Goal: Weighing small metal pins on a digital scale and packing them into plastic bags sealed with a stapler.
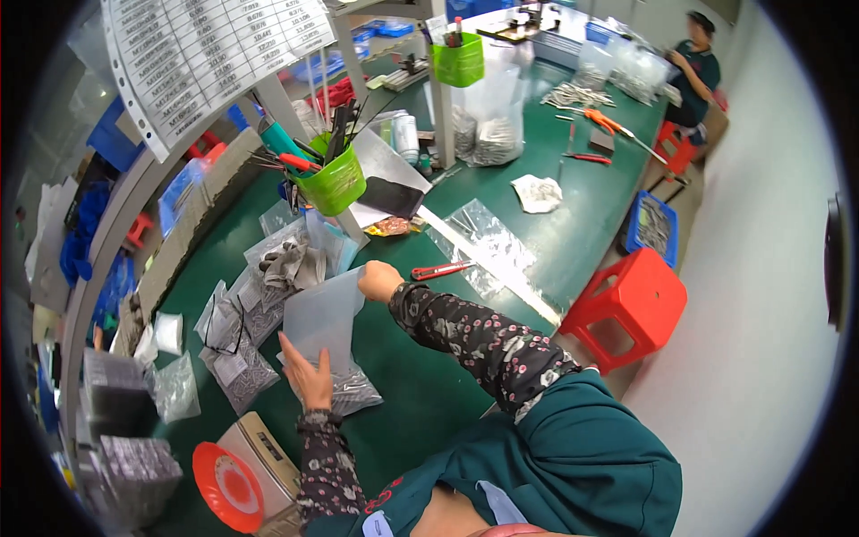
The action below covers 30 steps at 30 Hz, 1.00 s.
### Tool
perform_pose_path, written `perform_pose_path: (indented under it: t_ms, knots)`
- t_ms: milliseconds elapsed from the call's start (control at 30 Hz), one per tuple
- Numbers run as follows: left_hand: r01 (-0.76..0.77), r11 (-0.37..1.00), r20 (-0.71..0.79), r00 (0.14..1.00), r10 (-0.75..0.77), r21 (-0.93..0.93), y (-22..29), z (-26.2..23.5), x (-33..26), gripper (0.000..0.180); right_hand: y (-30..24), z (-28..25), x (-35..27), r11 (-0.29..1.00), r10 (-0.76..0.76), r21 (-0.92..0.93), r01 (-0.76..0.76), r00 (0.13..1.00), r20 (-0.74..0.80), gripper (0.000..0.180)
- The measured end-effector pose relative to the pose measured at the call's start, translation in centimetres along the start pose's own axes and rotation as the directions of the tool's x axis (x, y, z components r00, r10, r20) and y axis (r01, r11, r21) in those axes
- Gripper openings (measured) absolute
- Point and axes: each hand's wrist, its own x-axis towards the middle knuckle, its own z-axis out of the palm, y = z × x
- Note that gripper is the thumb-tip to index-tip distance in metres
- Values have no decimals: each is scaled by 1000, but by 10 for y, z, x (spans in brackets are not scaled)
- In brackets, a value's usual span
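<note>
A translucent plastic bag (319, 313) stretches between my hands, with many small grey metal pieces gathered in its lower end. My right hand (379, 281) is closed on the bag's upper corner. At the bag's lower left, my left hand (310, 379) rests against the plastic with its fingers extended and thumb apart. Filled bags of small metal pieces (240, 371) lie to the left, and a pair of dark-framed glasses (224, 331) lies on them. Grey work gloves (293, 266) sit beyond. A red utility knife (440, 270) lies right of my right hand.
A scale with an orange-red pan (228, 486) stands at near left. Green pen holders (333, 183) hang from the shelf frame above a dark phone (391, 197). Red stools (626, 309) stand right of the green table (573, 234). A person (696, 72) sits at the far right.
</note>
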Motion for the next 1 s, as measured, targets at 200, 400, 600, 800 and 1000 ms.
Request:
perform_pose_path:
  t_ms: [200, 400, 600, 800, 1000]
  knots:
    - [127, 859, -177, 954, -243, -495, 53, 51, 41, 81, 25, -28, -46, 652, -753, 162, 740, 658, 26, 38]
    - [-272, 918, -33, 955, 294, 289, 144, 66, 12, 90, 77, -90, -31, 505, -858, 58, 861, 495, 136, 63]
    - [130, 771, 237, 908, -344, 623, 119, 107, 8, 69, 112, -182, -41, 593, -715, -161, 789, 608, 346, 50]
    - [-184, 923, 227, 968, 110, 337, 195, 105, 21, 43, 179, -363, -9, 702, -703, -373, 607, 675, -225, 20]
    - [-647, 763, 267, 731, 628, -22, 345, 148, 108, 45, 182, -476, 58, 553, -689, -777, 300, 689, -225, 52]
